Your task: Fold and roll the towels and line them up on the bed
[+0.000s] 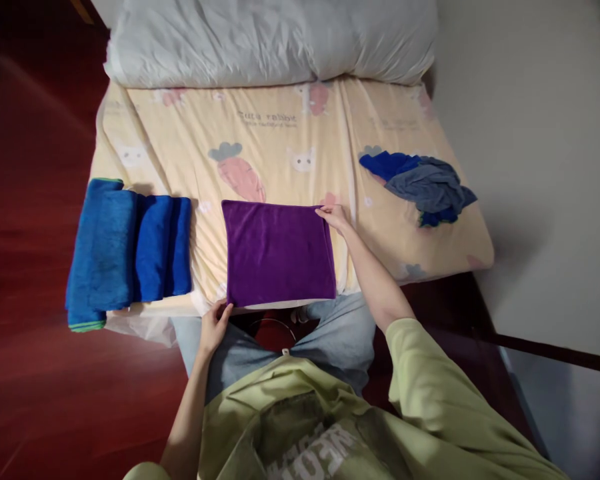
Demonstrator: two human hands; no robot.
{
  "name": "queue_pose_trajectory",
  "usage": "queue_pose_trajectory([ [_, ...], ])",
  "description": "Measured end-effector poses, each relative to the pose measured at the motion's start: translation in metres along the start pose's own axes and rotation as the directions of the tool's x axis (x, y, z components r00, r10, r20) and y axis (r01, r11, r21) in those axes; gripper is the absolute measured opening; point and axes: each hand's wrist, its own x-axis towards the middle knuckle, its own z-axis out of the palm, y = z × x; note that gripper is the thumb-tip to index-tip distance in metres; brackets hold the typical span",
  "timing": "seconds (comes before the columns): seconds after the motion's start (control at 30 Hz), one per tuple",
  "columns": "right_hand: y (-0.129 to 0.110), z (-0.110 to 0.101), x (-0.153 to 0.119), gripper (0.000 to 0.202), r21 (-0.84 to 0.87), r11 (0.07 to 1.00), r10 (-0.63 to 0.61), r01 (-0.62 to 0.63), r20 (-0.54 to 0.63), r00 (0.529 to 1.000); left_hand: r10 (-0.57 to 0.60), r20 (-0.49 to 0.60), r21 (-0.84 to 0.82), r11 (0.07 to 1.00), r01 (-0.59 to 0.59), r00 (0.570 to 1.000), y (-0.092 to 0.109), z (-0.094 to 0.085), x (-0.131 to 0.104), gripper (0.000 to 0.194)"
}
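A purple towel [279, 253] lies flat in a rectangle at the near edge of the bed, in front of my body. Its far right corner is pinched by my right hand [334, 217], where a thin strip of a second layer shows along the right side. My left hand [216, 327] has its thumb and finger closed on the near left corner, at the mattress edge. To the left lie folded blue towels [153, 247] and a larger teal-blue towel [105, 247] with green edging, side by side.
At the right of the bed is a crumpled heap of grey-blue and blue cloths [425, 185]. A rolled white quilt [270, 43] spans the far side. The yellow sheet [180, 133] has carrot and rabbit prints. A wall [540, 167] stands at the right; dark red floor [30, 267] at the left.
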Motion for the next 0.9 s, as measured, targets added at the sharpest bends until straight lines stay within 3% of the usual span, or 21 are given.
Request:
queue_pose_trajectory([
  [0.23, -0.007, 0.002, 0.007, 0.017, -0.217, 0.976, -0.034, -0.017, -0.23, 0.973, 0.013, -0.005, 0.001, 1.0, -0.013, 1.0, -0.001, 0.0, 0.0, 0.051],
  [0.33, -0.018, 0.01, -0.014, 0.02, -0.225, 0.974, -0.06, -0.003, -0.272, 0.96, 0.031, -0.017, -0.012, 0.999, -0.031, 0.999, 0.0, 0.0, -0.001, 0.052],
  [0.43, -0.024, 0.02, -0.068, 0.032, -0.217, 0.959, -0.243, 0.181, -0.302, 0.922, 0.061, -0.036, -0.043, 0.997, -0.063, 0.997, 0.0, 0.001, -0.003, 0.052],
  [0.5, -0.017, 0.022, -0.121, 0.042, -0.248, 0.896, -0.429, 0.368, -0.267, 0.863, 0.08, -0.057, -0.073, 0.994, -0.084, 0.995, -0.003, 0.003, -0.003, 0.053],
  [0.57, 0.002, 0.016, -0.179, 0.046, -0.275, 0.813, -0.56, 0.513, -0.131, 0.818, 0.092, -0.093, -0.095, 0.99, -0.101, 0.991, -0.007, 0.003, -0.003, 0.053],
  [0.63, 0.032, 0.005, -0.235, 0.044, -0.301, 0.762, -0.59, 0.574, 0.046, 0.806, 0.098, -0.135, -0.103, 0.988, -0.113, 0.986, -0.011, 0.004, -0.003, 0.054],
  [0.73, 0.084, -0.017, -0.301, 0.041, -0.335, 0.802, -0.514, 0.494, 0.032, 0.857, 0.097, -0.172, -0.128, 0.985, -0.12, 0.98, -0.017, 0.004, -0.003, 0.054],
  [0.8, 0.112, -0.026, -0.325, 0.038, -0.307, 0.877, -0.427, 0.37, -0.14, 0.893, 0.08, -0.181, -0.17, 0.979, -0.111, 0.98, -0.019, 0.004, -0.001, 0.056],
  [0.9, 0.133, -0.026, -0.336, 0.04, -0.184, 0.965, -0.246, 0.19, -0.367, 0.897, 0.028, -0.202, -0.247, 0.966, -0.079, 0.979, -0.02, 0.005, 0.002, 0.06],
])
